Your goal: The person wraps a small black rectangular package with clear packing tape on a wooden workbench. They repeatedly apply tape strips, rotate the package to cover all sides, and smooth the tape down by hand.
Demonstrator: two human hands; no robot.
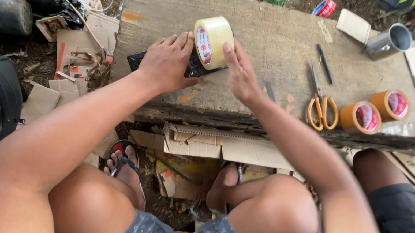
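From the head view, the left hand [167,62] presses flat, fingers spread, on a black packet [194,68] on the wooden bench [283,41]. The right hand [240,74] pinches the clear tape roll [213,35], standing on edge just right of the packet, between both hands.

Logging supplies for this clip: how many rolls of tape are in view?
4: a clear tape roll upright between the hands, two brown tape rolls beside the orange-handled scissors, one red-and-blue roll on the ground beyond the board.
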